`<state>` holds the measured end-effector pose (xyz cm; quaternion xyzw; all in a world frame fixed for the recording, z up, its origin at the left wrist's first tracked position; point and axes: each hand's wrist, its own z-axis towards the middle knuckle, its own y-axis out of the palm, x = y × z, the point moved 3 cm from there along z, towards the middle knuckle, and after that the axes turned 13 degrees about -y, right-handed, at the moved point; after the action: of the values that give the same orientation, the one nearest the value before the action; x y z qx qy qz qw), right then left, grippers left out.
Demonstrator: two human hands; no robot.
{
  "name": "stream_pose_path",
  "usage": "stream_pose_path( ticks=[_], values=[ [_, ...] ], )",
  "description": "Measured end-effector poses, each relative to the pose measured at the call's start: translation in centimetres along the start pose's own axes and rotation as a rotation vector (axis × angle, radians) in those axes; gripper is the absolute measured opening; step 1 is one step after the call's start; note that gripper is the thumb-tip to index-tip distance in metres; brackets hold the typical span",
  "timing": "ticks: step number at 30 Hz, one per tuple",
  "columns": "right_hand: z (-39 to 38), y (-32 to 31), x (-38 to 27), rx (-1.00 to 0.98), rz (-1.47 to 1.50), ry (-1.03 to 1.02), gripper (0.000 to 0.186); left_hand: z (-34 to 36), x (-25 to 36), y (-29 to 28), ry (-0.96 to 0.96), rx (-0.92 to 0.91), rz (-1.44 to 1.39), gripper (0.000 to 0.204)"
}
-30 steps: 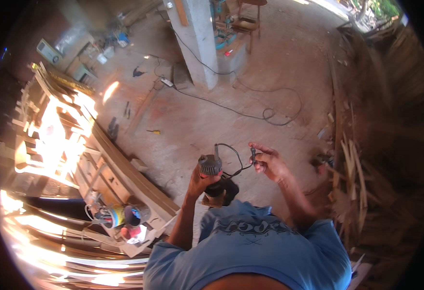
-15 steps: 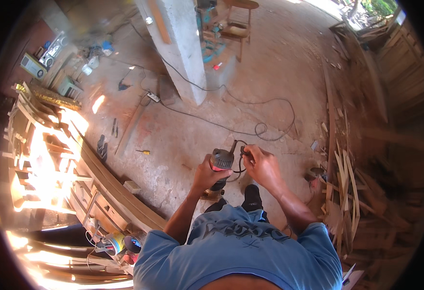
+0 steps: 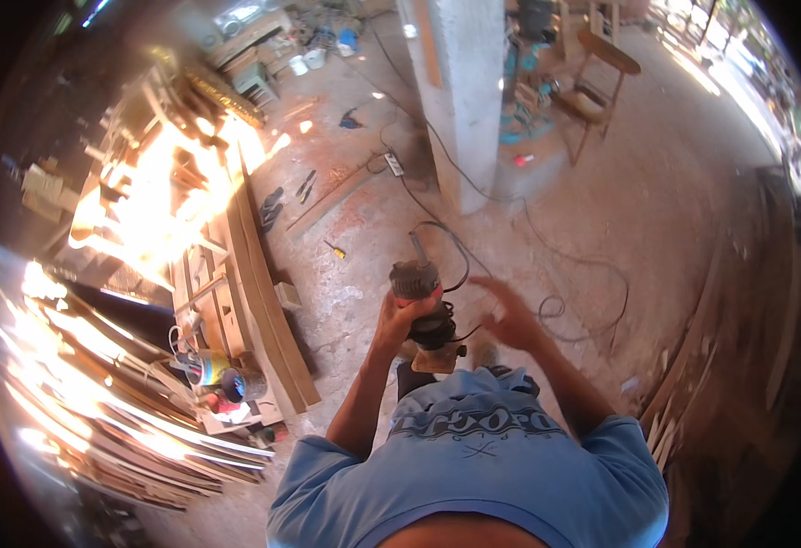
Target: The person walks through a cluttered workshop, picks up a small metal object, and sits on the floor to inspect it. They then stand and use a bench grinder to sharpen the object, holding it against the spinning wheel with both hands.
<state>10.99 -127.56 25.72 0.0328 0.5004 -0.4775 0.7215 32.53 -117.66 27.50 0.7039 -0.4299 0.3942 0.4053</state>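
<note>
Clock positions are read about the hand-held power tool [image 3: 416,281], held just in front of the blue shirt [image 3: 473,457]. At 8 o'clock, long thin wood strips [image 3: 99,411] lie side by side — presumably to keep them straight and together; near them, a painted can [image 3: 206,367] stands at the near end of a wooden frame [image 3: 227,301], a spot that suits easy reach; at 9, thick planks [image 3: 268,301] run along the frame's edge; at 10, a yellow-handled screwdriver [image 3: 338,252] lies loose on the floor [image 3: 355,301]. Just before 12, a white power strip [image 3: 394,164] lies near the foot of a concrete pillar [image 3: 473,119]. The left hand [image 3: 396,324] meets the tool from between 7 and 8, its fingers closed round the red and grey body; this hold seems to bear the weight and spare the other hand. Between 3 and 4, the right hand [image 3: 514,320] is blurred; index finger and thumb stand wide apart near the tool's dark cord [image 3: 462,251] — whether its other fingers hold the cord cannot be told. Between 1 and 2 stands a wooden chair [image 3: 592,96]; at 4, pale offcuts [image 3: 665,438] lie gathered, perhaps kept from underfoot.
</note>
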Motion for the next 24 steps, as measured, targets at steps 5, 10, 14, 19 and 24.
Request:
stream_pose_path(
  ticks=[5,10,14,19,24],
  values=[
    [1.9,4.2,1.4,-0.489,0.445,0.274,0.091,0.0,1.2,1.1,0.226,0.164,-0.064,0.041],
    [2.4,3.7,3.0,-0.544,0.237,0.207,0.091,0.6,-2.3,-1.3,0.133,0.586,-0.330,0.041],
    [1.8,5.0,3.4,-0.440,0.116,0.117,0.064,0.9,-5.0,-3.2,0.188,0.682,-0.645,0.041],
    [3.3,5.9,0.6,-0.340,-0.237,-0.203,0.027,0.4,-4.9,-6.0,0.317,0.846,-0.521,0.037],
    [-3.9,12.0,-0.6,-0.845,0.197,0.096,0.029,-0.8,-4.3,-8.5,0.252,0.777,-0.702,0.036]
  ],
)
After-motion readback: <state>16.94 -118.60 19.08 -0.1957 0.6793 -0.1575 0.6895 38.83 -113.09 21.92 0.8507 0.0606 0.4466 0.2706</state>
